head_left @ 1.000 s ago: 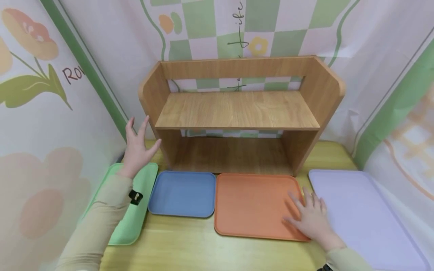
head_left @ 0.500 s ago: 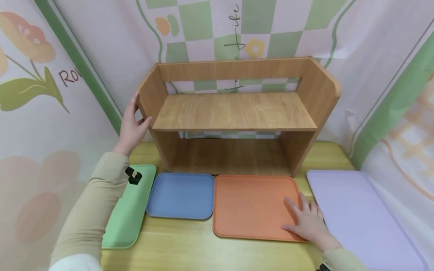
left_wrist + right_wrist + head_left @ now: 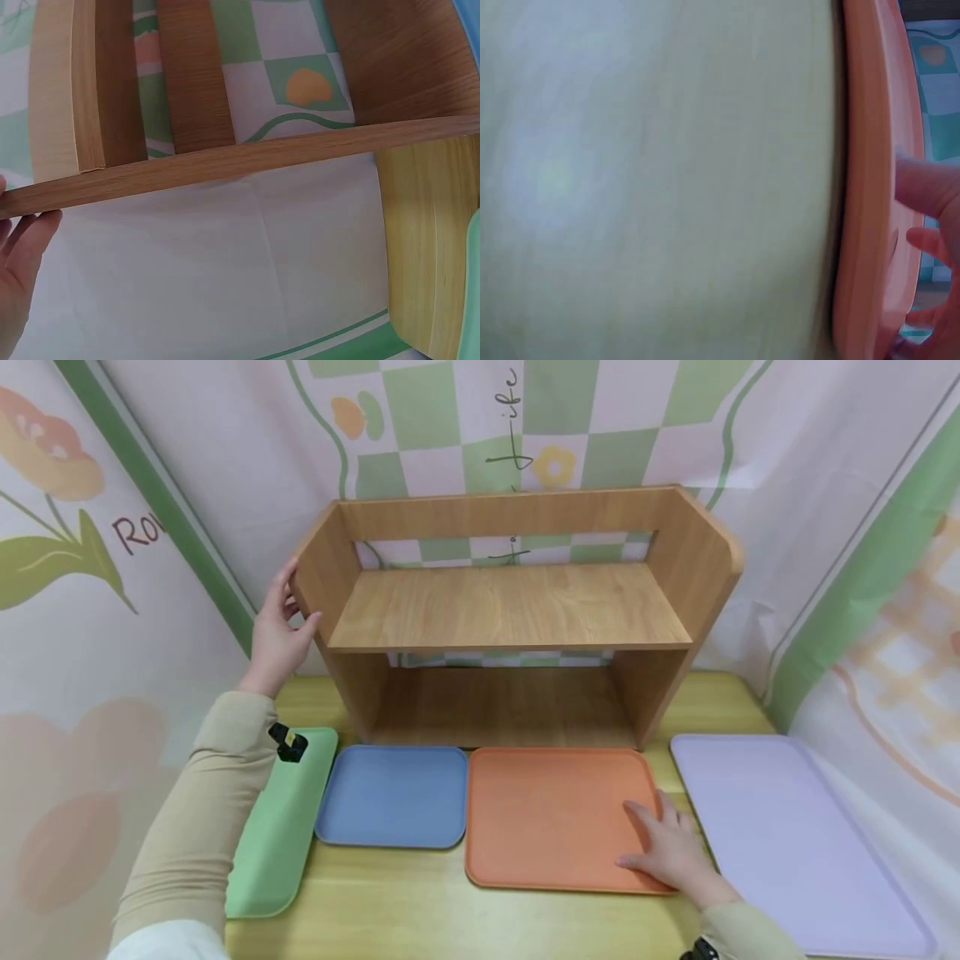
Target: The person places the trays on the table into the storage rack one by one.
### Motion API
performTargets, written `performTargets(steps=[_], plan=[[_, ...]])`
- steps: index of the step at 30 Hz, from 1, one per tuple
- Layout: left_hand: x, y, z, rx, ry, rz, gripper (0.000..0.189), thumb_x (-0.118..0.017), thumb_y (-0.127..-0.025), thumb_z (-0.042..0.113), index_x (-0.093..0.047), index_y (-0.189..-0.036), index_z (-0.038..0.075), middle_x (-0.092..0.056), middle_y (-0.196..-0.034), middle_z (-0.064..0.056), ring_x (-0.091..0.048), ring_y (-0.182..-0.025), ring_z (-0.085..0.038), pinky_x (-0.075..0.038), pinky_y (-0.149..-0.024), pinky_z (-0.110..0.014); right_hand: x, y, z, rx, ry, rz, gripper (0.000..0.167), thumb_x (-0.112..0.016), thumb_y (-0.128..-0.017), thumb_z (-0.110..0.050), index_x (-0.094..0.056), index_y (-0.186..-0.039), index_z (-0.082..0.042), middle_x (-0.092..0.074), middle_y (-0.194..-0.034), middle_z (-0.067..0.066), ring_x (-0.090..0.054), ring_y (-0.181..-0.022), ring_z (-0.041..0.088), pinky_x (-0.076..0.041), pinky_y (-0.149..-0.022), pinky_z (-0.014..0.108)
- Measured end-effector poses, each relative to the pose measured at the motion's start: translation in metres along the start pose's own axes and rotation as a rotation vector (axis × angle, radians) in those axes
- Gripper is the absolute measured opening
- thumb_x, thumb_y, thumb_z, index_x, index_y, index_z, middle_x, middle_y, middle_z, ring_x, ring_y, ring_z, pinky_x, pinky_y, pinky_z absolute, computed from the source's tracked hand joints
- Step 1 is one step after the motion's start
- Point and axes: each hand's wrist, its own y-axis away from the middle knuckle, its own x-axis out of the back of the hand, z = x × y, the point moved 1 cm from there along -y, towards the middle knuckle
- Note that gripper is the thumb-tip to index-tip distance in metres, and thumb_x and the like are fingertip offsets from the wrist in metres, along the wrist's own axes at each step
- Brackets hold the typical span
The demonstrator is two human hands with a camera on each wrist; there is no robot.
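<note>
While the left hand (image 3: 276,643) pinches the left side of a wooden shelf (image 3: 510,606) on the tabletop (image 3: 390,897), the right hand (image 3: 671,850), fingers apart, is over the right end of an orange tray (image 3: 551,818) in front of the shelf.

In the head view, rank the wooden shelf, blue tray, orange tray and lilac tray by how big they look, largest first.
1. Wooden shelf, clearly largest.
2. Orange tray and lilac tray: too close to rank, as the lilac one extends nearer the camera.
3. Blue tray, smallest.
</note>
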Motion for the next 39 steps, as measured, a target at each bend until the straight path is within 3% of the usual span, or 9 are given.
performTargets(steps=[7, 14, 19, 26, 32, 39], plan=[[-0.001, 0.001, -0.002, -0.022, -0.021, 0.007, 0.077, -0.054, -0.090, -0.002, -0.020, -0.151, 0.031, -0.040, -0.143, -0.020, -0.050, -0.120, -0.041, -0.049, -0.087, -0.056, 0.001, -0.005, -0.001, -0.059, -0.054, -0.031, 0.091, -0.088, -0.052, -0.042, -0.053, -0.125, 0.000, -0.028, -0.124, 0.051, -0.032, -0.105, 0.070, -0.036, -0.081, 0.073], [-0.001, 0.002, -0.004, -0.037, -0.033, 0.013, 0.077, -0.055, -0.090, -0.001, -0.020, -0.151, 0.030, -0.041, -0.141, -0.019, -0.052, -0.118, -0.041, -0.050, -0.084, -0.058, 0.004, -0.007, -0.002, -0.126, -0.051, -0.055, 0.098, -0.090, -0.048, -0.043, -0.052, -0.127, 0.001, -0.041, -0.105, 0.042, -0.042, -0.093, 0.055, -0.041, -0.073, 0.059], [0.000, 0.003, -0.005, -0.035, -0.039, 0.021, 0.078, -0.055, -0.090, -0.001, -0.020, -0.150, 0.032, -0.041, -0.141, -0.018, -0.052, -0.118, -0.041, -0.050, -0.084, -0.058, 0.006, -0.008, -0.004, -0.129, -0.054, -0.062, 0.103, -0.090, -0.047, -0.044, -0.049, -0.129, 0.002, -0.049, -0.099, 0.035, -0.044, -0.092, 0.047, -0.040, -0.075, 0.056], [-0.003, 0.003, -0.005, -0.027, -0.028, 0.022, 0.079, -0.055, -0.090, -0.001, -0.019, -0.150, 0.037, -0.040, -0.141, -0.018, -0.051, -0.119, -0.040, -0.050, -0.085, -0.057, 0.006, -0.007, 0.000, -0.125, -0.051, -0.073, 0.107, -0.089, -0.046, -0.048, -0.047, -0.131, 0.003, -0.062, -0.101, 0.030, -0.047, -0.098, 0.053, -0.039, -0.086, 0.063], [-0.006, 0.003, -0.004, -0.038, -0.020, 0.020, 0.078, -0.054, -0.091, -0.001, -0.019, -0.150, 0.034, -0.039, -0.141, -0.019, -0.050, -0.119, -0.041, -0.050, -0.085, -0.058, 0.007, -0.004, 0.003, -0.128, -0.066, -0.047, 0.107, -0.090, -0.042, -0.047, -0.049, -0.127, 0.003, -0.065, -0.089, 0.026, -0.054, -0.090, 0.048, -0.044, -0.082, 0.057], [-0.005, 0.004, -0.004, -0.015, -0.030, 0.031, 0.078, -0.054, -0.091, 0.001, -0.018, -0.150, 0.037, -0.039, -0.142, -0.019, -0.049, -0.120, -0.041, -0.050, -0.085, -0.057, 0.007, -0.005, 0.006, -0.155, -0.159, -0.088, 0.109, -0.092, -0.044, -0.042, -0.041, -0.132, -0.001, -0.059, -0.104, 0.030, -0.050, -0.095, 0.042, -0.047, -0.076, 0.053]])
